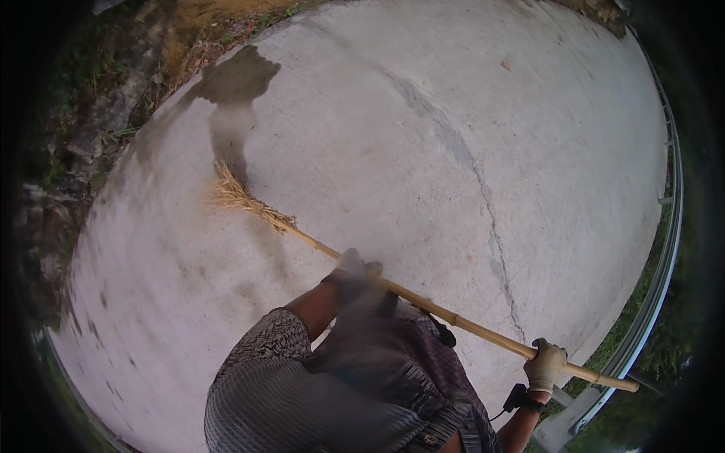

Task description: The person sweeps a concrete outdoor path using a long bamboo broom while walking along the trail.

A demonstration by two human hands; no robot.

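A long broom (476,328) with a bamboo handle slants across the view, its straw-coloured bristle head (240,195) at the upper left and its butt end at the lower right. My gloved left hand (351,266) is closed round the handle partway down, just in front of my body; its outline is a little blurred. Near the butt end my right hand (545,365), in a pale work glove, is wrapped round the same handle. The bristles appear to meet the concrete beside a dark damp streak (230,143).
Pale concrete pavement (362,113) with a long crack (487,204) spreads all around me. Dirt, stones and weeds (113,113) border it on the left. A metal guardrail (672,219) curves along the right side, with greenery behind. A dry leaf (505,66) lies far off.
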